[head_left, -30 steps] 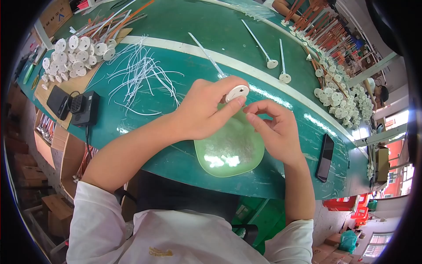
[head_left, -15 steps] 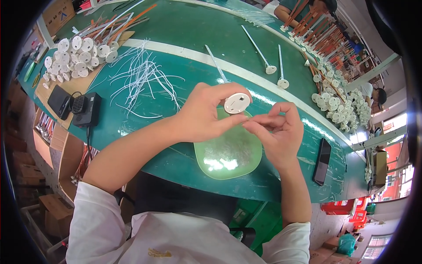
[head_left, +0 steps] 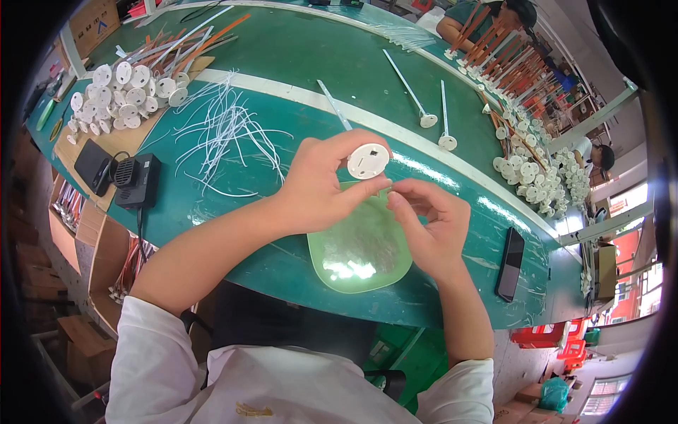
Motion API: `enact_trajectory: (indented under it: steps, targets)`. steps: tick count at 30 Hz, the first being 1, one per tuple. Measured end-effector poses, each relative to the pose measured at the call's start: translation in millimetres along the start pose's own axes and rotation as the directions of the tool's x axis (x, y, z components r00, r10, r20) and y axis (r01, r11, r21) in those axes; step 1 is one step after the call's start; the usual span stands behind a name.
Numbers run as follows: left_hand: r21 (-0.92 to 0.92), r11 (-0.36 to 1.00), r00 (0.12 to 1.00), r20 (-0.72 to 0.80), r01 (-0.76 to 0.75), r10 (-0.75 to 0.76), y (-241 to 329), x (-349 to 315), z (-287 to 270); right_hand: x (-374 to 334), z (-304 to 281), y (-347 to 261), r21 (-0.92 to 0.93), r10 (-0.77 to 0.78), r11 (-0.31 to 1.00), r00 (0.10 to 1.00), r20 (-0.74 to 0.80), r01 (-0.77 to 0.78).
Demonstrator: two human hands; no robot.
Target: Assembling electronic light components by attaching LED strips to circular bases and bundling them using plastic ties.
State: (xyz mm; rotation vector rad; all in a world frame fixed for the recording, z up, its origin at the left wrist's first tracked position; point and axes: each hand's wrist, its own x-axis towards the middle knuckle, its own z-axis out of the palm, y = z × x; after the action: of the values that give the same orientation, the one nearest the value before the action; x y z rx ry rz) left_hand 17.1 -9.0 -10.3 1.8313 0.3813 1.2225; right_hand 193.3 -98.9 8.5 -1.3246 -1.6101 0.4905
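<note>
Above the far end of the green tray [head_left: 326, 263], the white disc [head_left: 366, 164] faces the person, slotted side showing. For such fine fingertip work, it likely pays to brace the disc firmly and work over the tray, so anything dropped lands there. The left hand [head_left: 321, 180] is closed on the disc, fingers curled behind, thumb stretched right along its near side. The right hand [head_left: 436, 222] is loosely curled, thumb and forefinger tips close together beside the left thumb; whether they pinch something, I cannot tell.
</note>
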Motion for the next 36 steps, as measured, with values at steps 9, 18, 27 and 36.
enact_trajectory:
  steps: [9,18,27,36]
  targets:
    - [-0.066,0.997,0.998,-0.047,0.028,-0.032,-0.8,-3.9,6.4,-3.3,2.9,-4.5,-0.453,-0.307,0.865,0.942,-0.136,0.217]
    - [0.161,0.956,0.968,-0.014,-0.244,0.250,5.3,-3.8,9.4,6.8,5.9,4.6,-0.553,-0.711,0.611,0.700,-0.068,0.567]
    - [0.128,0.961,0.969,-0.014,-0.244,0.248,5.1,-4.7,8.3,6.1,5.5,-2.5,-0.549,-0.729,0.569,0.684,0.007,0.612]
    - [0.202,0.952,0.971,-0.022,-0.230,0.239,-0.9,-2.7,3.4,1.4,2.0,-5.8,-0.364,-0.502,0.824,0.858,-0.112,0.435]
